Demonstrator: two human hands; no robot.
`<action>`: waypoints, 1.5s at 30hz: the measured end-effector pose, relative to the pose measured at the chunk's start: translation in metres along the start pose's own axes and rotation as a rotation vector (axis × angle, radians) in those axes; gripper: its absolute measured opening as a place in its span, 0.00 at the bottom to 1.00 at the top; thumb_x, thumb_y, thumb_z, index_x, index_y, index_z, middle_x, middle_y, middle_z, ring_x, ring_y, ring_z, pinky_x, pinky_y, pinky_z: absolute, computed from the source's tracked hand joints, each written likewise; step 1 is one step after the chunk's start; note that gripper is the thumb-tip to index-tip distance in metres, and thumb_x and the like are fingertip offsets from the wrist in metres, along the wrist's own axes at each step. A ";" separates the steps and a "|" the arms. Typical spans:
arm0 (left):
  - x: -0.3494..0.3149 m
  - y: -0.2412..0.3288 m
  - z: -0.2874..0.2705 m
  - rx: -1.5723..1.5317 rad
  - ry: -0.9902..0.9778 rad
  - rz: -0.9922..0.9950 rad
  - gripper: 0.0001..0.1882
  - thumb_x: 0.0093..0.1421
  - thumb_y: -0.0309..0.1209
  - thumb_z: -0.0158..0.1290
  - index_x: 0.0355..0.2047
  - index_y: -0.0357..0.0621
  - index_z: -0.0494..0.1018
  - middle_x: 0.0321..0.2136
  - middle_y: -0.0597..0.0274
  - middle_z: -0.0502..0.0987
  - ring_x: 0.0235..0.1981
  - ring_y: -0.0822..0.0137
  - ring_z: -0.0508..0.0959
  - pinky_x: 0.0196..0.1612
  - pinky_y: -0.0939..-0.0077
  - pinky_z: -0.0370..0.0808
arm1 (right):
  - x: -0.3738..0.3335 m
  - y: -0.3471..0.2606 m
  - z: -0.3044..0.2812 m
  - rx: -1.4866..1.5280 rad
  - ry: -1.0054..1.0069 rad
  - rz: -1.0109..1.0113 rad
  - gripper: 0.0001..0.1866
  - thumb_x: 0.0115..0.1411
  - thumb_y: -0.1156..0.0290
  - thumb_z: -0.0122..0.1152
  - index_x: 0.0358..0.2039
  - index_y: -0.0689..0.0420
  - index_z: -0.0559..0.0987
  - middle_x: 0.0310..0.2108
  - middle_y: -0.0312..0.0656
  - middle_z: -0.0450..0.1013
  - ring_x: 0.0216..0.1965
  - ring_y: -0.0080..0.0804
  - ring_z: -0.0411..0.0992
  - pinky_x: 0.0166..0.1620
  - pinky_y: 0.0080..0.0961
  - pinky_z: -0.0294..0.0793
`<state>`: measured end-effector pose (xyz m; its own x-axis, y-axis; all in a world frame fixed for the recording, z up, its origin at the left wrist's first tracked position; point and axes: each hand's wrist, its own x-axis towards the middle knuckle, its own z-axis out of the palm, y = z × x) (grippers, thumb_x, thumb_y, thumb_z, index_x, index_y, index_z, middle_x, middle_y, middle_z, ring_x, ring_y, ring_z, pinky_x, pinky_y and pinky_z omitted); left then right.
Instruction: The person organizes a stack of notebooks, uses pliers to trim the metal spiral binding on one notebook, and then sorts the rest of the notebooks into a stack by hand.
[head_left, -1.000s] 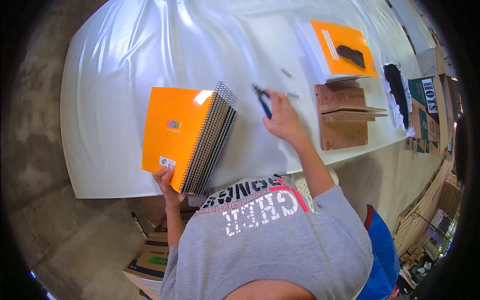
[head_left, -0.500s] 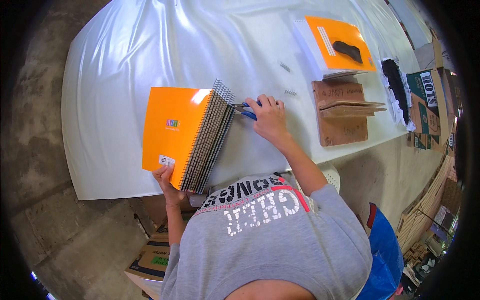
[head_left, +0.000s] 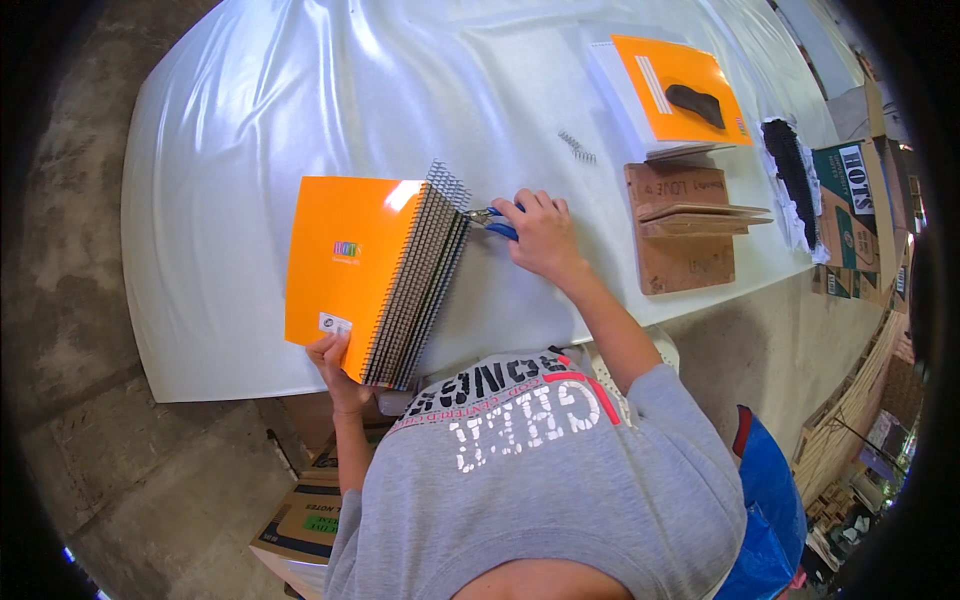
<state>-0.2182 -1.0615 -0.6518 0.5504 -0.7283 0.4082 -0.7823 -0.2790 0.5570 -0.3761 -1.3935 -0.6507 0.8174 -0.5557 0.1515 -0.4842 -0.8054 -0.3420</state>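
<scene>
A stack of orange-covered spiral notebooks [head_left: 350, 240] stands at the near part of the white-clothed table, its dark wire bindings facing right. My left hand [head_left: 332, 362] grips the stack's lower left corner, thumb on the top cover beside a small white label. In my right hand [head_left: 546, 235] are blue-handled pliers [head_left: 497, 222], their jaws at the upper right end of the bindings, where loose coil ends stick out. Whether the jaws are closed on a wire is too small to tell. Cut-off coil pieces [head_left: 577, 147] lie on the cloth beyond my right hand.
A wooden stand [head_left: 685, 230] with upright slats sits at the right. Behind it lies another orange notebook stack [head_left: 680, 70] with a dark object [head_left: 696, 104] on top. Cardboard boxes [head_left: 850, 205] stand past the table's right edge, and another box [head_left: 300, 515] is below at the left.
One coil piece has shifted up and left on the cloth, now touching or beside the other. My right hand and the pliers have moved very slightly right; the notebooks stay put.
</scene>
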 end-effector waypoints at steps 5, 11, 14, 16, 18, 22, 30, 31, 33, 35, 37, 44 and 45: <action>-0.002 -0.004 -0.002 -0.022 -0.017 0.008 0.36 0.39 0.51 0.61 0.46 0.46 0.65 0.38 0.53 0.61 0.44 0.55 0.61 0.50 0.60 0.59 | 0.004 -0.001 -0.002 -0.028 -0.128 -0.015 0.19 0.44 0.70 0.59 0.40 0.44 0.74 0.32 0.36 0.67 0.37 0.34 0.68 0.37 0.35 0.65; -0.003 -0.005 0.001 0.012 -0.006 0.000 0.34 0.40 0.47 0.61 0.46 0.46 0.65 0.39 0.53 0.60 0.44 0.55 0.61 0.50 0.60 0.59 | 0.011 0.011 0.008 -0.071 -0.232 -0.035 0.14 0.47 0.67 0.58 0.38 0.46 0.73 0.27 0.40 0.69 0.30 0.37 0.72 0.30 0.37 0.70; -0.006 -0.008 0.002 0.014 -0.004 0.002 0.34 0.39 0.44 0.61 0.46 0.46 0.65 0.38 0.53 0.60 0.44 0.55 0.61 0.50 0.61 0.59 | 0.011 0.011 0.004 -0.026 -0.301 -0.016 0.16 0.47 0.67 0.59 0.39 0.45 0.73 0.30 0.39 0.69 0.34 0.36 0.71 0.36 0.39 0.69; -0.005 -0.006 0.002 0.012 -0.007 -0.002 0.33 0.38 0.42 0.61 0.46 0.46 0.65 0.38 0.54 0.60 0.44 0.55 0.61 0.50 0.61 0.59 | 0.011 0.008 -0.006 -0.013 -0.209 -0.033 0.17 0.46 0.67 0.59 0.40 0.45 0.73 0.32 0.38 0.69 0.37 0.35 0.70 0.40 0.40 0.66; -0.004 -0.002 0.001 0.011 -0.009 -0.011 0.33 0.38 0.41 0.62 0.46 0.47 0.65 0.38 0.54 0.60 0.44 0.56 0.61 0.50 0.61 0.59 | 0.011 0.006 -0.008 0.000 -0.120 -0.054 0.18 0.45 0.67 0.60 0.41 0.45 0.73 0.33 0.37 0.68 0.40 0.34 0.69 0.44 0.41 0.63; -0.003 -0.004 0.001 -0.015 -0.016 -0.007 0.34 0.36 0.39 0.62 0.47 0.48 0.65 0.38 0.54 0.60 0.45 0.56 0.61 0.51 0.61 0.58 | 0.011 0.006 0.002 0.015 -0.027 -0.059 0.22 0.43 0.67 0.61 0.43 0.45 0.73 0.35 0.36 0.67 0.43 0.33 0.66 0.46 0.41 0.59; -0.003 -0.004 0.001 0.002 -0.013 -0.003 0.36 0.35 0.41 0.63 0.46 0.48 0.65 0.40 0.54 0.60 0.45 0.55 0.61 0.51 0.60 0.58 | 0.015 0.001 -0.002 -0.023 -0.097 -0.057 0.21 0.43 0.67 0.62 0.42 0.45 0.73 0.33 0.36 0.68 0.41 0.32 0.66 0.44 0.41 0.62; -0.004 -0.004 0.001 -0.002 -0.014 -0.002 0.36 0.36 0.43 0.63 0.46 0.48 0.65 0.40 0.53 0.60 0.45 0.55 0.61 0.51 0.60 0.58 | 0.015 0.003 0.000 -0.006 -0.113 -0.064 0.21 0.44 0.67 0.62 0.42 0.45 0.73 0.33 0.37 0.68 0.40 0.33 0.67 0.42 0.40 0.63; -0.004 -0.005 0.000 -0.008 -0.016 -0.002 0.36 0.36 0.45 0.63 0.46 0.47 0.65 0.40 0.53 0.60 0.45 0.55 0.61 0.51 0.60 0.58 | 0.015 0.007 0.006 0.010 -0.130 -0.069 0.20 0.44 0.66 0.62 0.41 0.45 0.73 0.32 0.37 0.68 0.39 0.33 0.68 0.40 0.39 0.65; -0.005 -0.005 0.000 -0.015 -0.023 -0.007 0.38 0.36 0.49 0.64 0.47 0.47 0.65 0.39 0.53 0.60 0.45 0.55 0.61 0.51 0.60 0.58 | 0.015 0.011 0.012 0.026 -0.085 -0.107 0.18 0.44 0.66 0.61 0.40 0.46 0.74 0.29 0.39 0.69 0.34 0.35 0.70 0.35 0.36 0.68; -0.005 -0.006 0.002 -0.012 -0.014 -0.002 0.38 0.36 0.50 0.63 0.47 0.47 0.65 0.39 0.53 0.60 0.45 0.55 0.61 0.51 0.60 0.58 | 0.019 0.016 0.016 0.034 -0.097 -0.112 0.17 0.44 0.67 0.61 0.39 0.46 0.74 0.28 0.39 0.70 0.32 0.36 0.71 0.33 0.36 0.69; -0.005 -0.006 0.002 0.014 0.001 0.008 0.38 0.36 0.50 0.63 0.46 0.48 0.65 0.39 0.53 0.59 0.45 0.55 0.61 0.50 0.60 0.59 | 0.020 0.014 0.013 0.052 -0.216 -0.046 0.18 0.43 0.68 0.60 0.38 0.46 0.75 0.28 0.40 0.70 0.32 0.35 0.71 0.34 0.35 0.69; -0.005 -0.005 0.002 0.015 0.002 0.008 0.38 0.36 0.50 0.63 0.46 0.48 0.65 0.39 0.53 0.59 0.45 0.55 0.61 0.50 0.60 0.59 | 0.019 0.013 0.008 0.052 -0.216 -0.046 0.18 0.43 0.68 0.60 0.38 0.46 0.75 0.28 0.40 0.70 0.32 0.35 0.71 0.34 0.35 0.69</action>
<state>-0.2175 -1.0575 -0.6581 0.5443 -0.7295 0.4142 -0.7911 -0.2820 0.5429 -0.3644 -1.4128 -0.6597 0.8888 -0.4571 -0.0319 -0.4325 -0.8141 -0.3876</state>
